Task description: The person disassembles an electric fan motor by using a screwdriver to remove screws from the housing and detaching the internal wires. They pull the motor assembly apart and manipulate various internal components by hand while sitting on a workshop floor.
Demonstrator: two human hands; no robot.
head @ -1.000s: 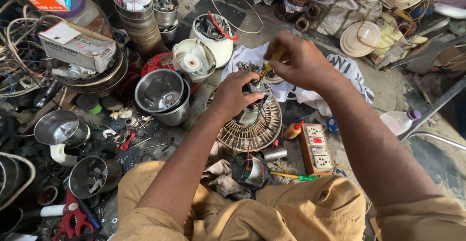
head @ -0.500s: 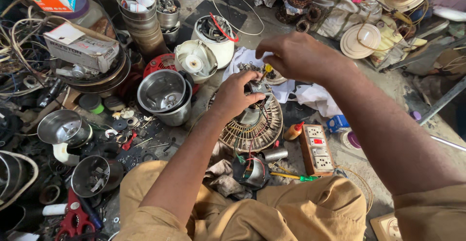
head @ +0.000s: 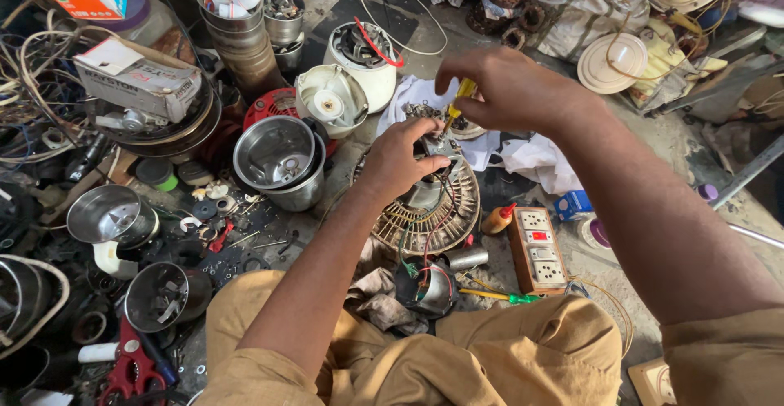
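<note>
Now my left hand [head: 400, 157] grips the round ribbed fan motor [head: 429, 202] while my right hand [head: 502, 87] pinches the yellow-handled screwdriver [head: 457, 104], tip angled down onto it.

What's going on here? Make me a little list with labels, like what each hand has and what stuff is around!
Left hand: grips the small motor on the round ribbed fan part
Right hand: holds a yellow-handled screwdriver, tip down at the motor
Beside the knees: socket board, green screwdriver
Left side: steel jar, white mixer base
Person: sitting on the floor
</note>
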